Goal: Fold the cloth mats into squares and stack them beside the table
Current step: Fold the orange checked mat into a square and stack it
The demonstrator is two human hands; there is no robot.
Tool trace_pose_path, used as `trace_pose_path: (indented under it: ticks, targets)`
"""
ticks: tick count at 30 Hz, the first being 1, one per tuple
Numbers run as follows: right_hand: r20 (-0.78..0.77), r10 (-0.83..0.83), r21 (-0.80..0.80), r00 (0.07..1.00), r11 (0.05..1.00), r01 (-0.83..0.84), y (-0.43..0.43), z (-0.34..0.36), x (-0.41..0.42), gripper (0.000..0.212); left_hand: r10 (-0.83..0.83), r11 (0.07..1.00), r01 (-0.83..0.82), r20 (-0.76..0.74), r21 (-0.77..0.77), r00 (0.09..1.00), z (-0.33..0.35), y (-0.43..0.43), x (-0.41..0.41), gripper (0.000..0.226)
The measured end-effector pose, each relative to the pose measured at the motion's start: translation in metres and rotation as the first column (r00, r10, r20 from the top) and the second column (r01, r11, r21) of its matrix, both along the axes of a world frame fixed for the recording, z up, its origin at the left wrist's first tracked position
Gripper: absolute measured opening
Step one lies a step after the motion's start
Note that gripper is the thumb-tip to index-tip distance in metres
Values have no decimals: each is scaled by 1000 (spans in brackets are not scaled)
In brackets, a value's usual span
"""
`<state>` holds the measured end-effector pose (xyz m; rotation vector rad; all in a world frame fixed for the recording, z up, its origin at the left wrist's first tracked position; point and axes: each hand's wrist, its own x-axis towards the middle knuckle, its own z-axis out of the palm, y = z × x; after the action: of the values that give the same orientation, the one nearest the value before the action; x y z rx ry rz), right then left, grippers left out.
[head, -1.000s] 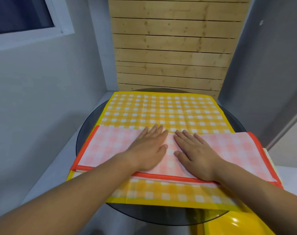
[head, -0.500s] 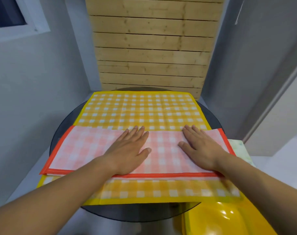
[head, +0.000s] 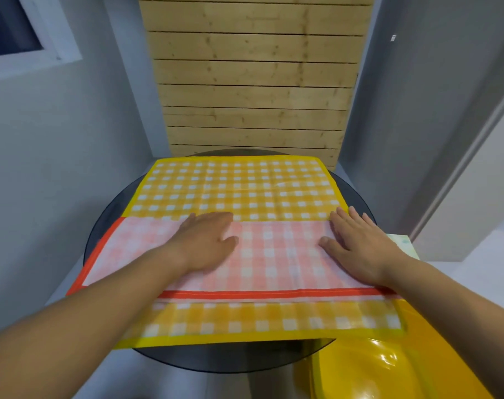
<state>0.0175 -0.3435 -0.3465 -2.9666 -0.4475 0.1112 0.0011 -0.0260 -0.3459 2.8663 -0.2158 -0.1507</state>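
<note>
On a round dark glass table (head: 106, 226) jammed into a grey-walled corner with a wood slat panel (head: 250, 82) behind, the folded orange checked mat (head: 274, 260) sits on a yellow checked mat (head: 230, 185), left hand (head: 207, 243) and right hand (head: 357, 246) both pressed flat on it, fingers straight.

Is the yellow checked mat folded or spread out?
Spread out. The yellow checked mat lies flat across the round table, its border showing at far and near edges; the pink mat lies on it.

The two flat hands, side by side at the middle of the folded pink-checked mat (head: 276, 254) a second ago, have slid apart: right hand (head: 359, 249) now at its right end, left hand (head: 207, 243) just left of its middle.
</note>
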Motion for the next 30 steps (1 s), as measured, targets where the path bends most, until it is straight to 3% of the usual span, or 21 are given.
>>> trace_pose_path:
  ticks: [5,9,12,17,21,24,28,30]
  targets:
    - [-4,182,185,983,966,-178,43,15,-28,60,104,995,-104,15,8,994,18,27,11,44]
    - [-75,267,142,961,956,-255,66,12,-43,62,112,994,-112,-13,0,994,18,30,13,28]
    - [-105,272,112,957,959,-260,69,8,-41,64,128,988,-130,-28,-89,991,20,33,15,14]
    - [-104,264,143,959,958,-248,70,11,-36,62,114,970,-134,-104,-203,988,32,34,12,15]
    - [-55,279,203,959,943,-263,75,14,-38,59,220,932,-244,-119,-267,968,43,37,13,18]
    - [-36,294,247,955,929,-277,81,14,-43,54,355,831,-403,-193,-383,915,41,38,15,23]
    - [-41,332,282,942,909,-308,84,15,-46,50,494,613,-589,-327,-525,806,34,31,16,24]
    - [-43,339,306,940,900,-311,83,17,-46,46,527,449,-659,-418,-603,740,30,24,12,32]
